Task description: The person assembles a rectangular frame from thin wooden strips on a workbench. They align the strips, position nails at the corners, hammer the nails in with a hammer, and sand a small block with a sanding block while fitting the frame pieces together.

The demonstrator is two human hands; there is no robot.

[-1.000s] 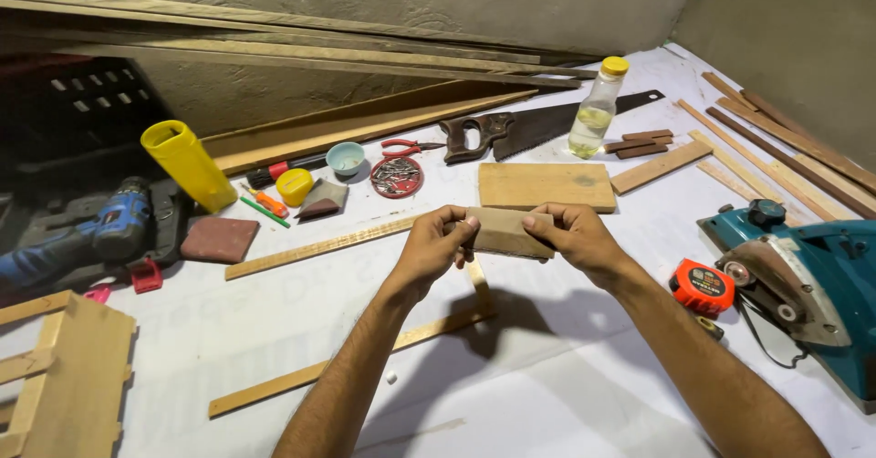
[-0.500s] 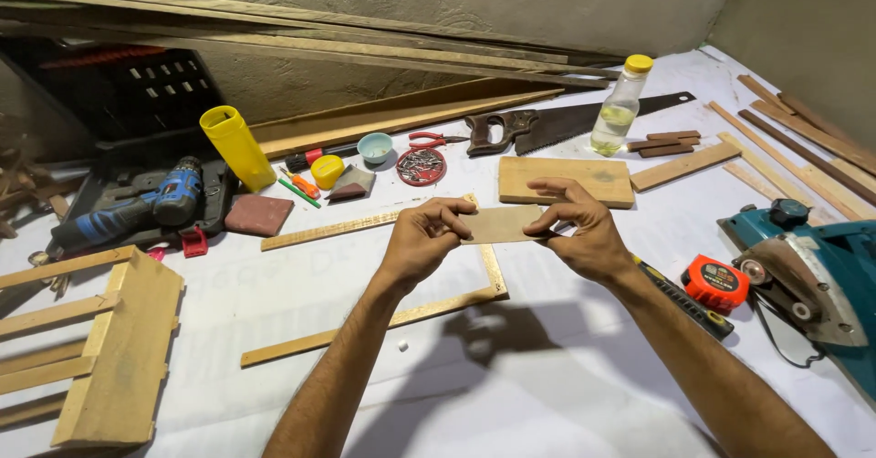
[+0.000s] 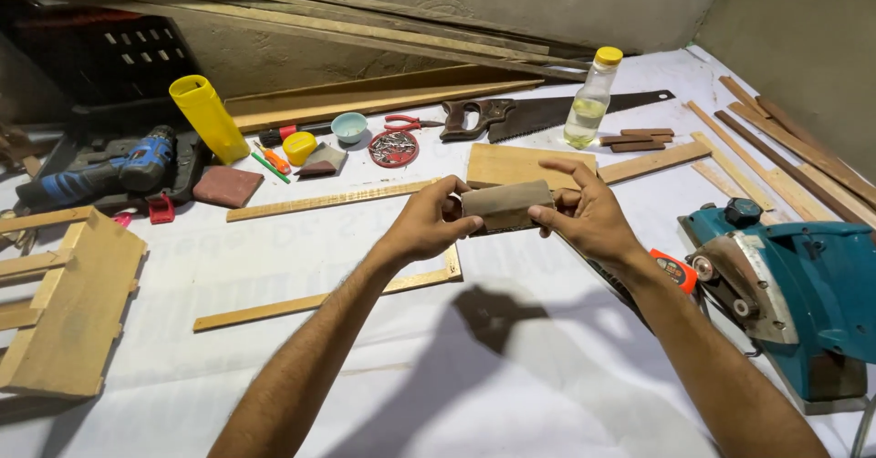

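- The small wooden block (image 3: 506,205) has come up off the thin slat (image 3: 328,200) — 1 second ago it sat low against it, now both hands hold it in the air above the desk (image 3: 511,385).
- The left hand (image 3: 427,223) and right hand (image 3: 589,216) have risen with it and sit nearer the camera.
- The block's shadow (image 3: 493,317) now falls apart from it, further down the desk.
- The view has swung left — the wooden crate (image 3: 64,307) shows more fully.

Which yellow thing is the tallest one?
The yellow tube standing tilted at the back left, beside the blue drill. It rises well above the small yellow cup near it, and the bottle has only a yellow cap.
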